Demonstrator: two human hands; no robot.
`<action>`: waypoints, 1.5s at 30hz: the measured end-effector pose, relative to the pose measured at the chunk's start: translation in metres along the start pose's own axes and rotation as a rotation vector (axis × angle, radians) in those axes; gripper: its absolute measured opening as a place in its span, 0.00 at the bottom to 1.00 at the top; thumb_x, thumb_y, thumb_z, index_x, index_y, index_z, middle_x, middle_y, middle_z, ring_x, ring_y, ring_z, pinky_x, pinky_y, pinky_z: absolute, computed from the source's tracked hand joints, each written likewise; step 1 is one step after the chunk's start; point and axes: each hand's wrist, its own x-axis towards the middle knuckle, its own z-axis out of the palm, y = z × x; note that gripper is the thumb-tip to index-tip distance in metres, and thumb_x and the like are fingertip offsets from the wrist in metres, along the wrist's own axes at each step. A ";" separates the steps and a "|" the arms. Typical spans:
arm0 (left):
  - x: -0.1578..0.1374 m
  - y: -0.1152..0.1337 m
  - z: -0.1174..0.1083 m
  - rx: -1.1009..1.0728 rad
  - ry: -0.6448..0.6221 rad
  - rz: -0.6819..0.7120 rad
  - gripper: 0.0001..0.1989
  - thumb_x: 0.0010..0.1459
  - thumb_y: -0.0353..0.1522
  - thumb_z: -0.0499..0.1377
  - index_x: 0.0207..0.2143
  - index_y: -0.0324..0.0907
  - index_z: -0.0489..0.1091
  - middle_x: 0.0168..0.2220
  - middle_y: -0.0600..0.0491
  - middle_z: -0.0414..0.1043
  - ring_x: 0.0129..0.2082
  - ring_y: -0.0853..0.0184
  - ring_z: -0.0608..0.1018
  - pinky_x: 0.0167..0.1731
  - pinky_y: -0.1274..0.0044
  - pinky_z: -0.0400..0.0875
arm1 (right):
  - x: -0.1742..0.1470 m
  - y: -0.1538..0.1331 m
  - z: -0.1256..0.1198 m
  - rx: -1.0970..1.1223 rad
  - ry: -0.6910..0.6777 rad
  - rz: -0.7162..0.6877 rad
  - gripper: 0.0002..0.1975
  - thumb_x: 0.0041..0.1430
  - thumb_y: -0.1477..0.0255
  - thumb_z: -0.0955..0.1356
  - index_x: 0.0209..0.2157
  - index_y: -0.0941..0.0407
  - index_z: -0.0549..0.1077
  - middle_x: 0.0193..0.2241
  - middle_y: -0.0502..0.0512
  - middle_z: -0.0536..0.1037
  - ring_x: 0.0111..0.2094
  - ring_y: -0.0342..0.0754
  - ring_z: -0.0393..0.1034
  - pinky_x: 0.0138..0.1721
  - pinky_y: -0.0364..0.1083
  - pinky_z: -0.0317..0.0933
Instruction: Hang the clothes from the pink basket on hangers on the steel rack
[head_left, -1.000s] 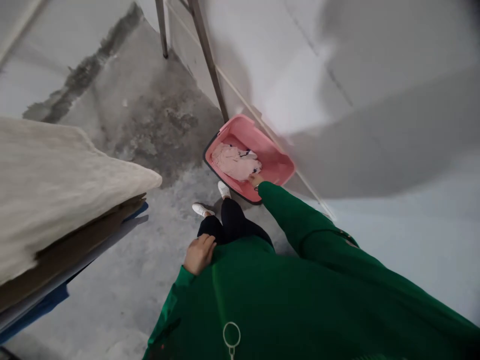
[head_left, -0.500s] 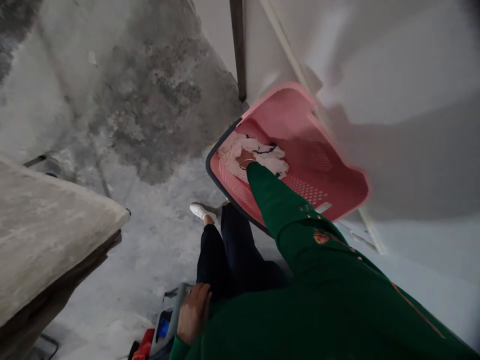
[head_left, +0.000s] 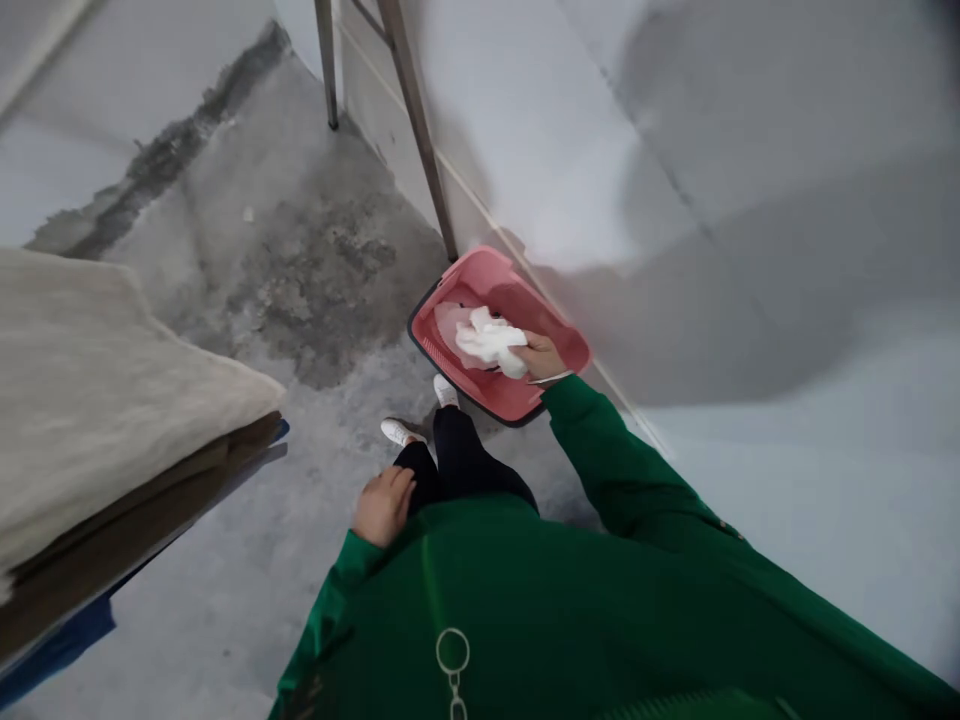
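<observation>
My right hand is closed on a bunched white cloth, which hangs over the pink plastic basket. More pale cloth lies in the basket's left end, partly hidden under the held piece. The basket has a dark rim along its near side and stands on the floor against the wall. My left hand rests by my thigh, its fingers loosely bent and nothing visible in them.
To the left, a pale cover lies over a table-like surface with a brown layer below its edge. Metal legs stand against the white wall beyond the basket. The concrete floor is stained dark.
My right hand has come up from inside the basket with the white cloth in it. The view is now higher and more upright, so the basket looks smaller. My left hand stays by my thigh.
</observation>
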 end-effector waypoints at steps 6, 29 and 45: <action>0.033 0.016 -0.081 -0.219 0.140 0.152 0.19 0.67 0.38 0.45 0.53 0.39 0.66 0.52 0.41 0.69 0.48 0.61 0.76 0.47 0.69 0.74 | -0.097 -0.143 -0.017 0.105 -0.609 -0.438 0.18 0.50 0.56 0.71 0.34 0.57 0.78 0.38 0.60 0.79 0.43 0.53 0.73 0.51 0.53 0.64; -0.144 -0.009 -0.207 -0.345 0.591 0.004 0.07 0.55 0.33 0.56 0.31 0.37 0.63 0.33 0.53 0.66 0.33 0.72 0.70 0.38 0.77 0.67 | -0.198 -0.314 0.084 -0.771 -0.977 -0.831 0.12 0.51 0.60 0.71 0.30 0.55 0.76 0.33 0.54 0.76 0.33 0.46 0.69 0.33 0.45 0.61; -0.166 -0.037 -0.206 -0.563 0.922 -0.318 0.09 0.45 0.35 0.64 0.28 0.40 0.70 0.29 0.53 0.70 0.29 0.68 0.70 0.30 0.75 0.66 | -0.187 -0.326 0.096 -0.650 -0.551 -1.004 0.11 0.45 0.70 0.71 0.31 0.56 0.67 0.27 0.50 0.70 0.28 0.45 0.62 0.29 0.44 0.55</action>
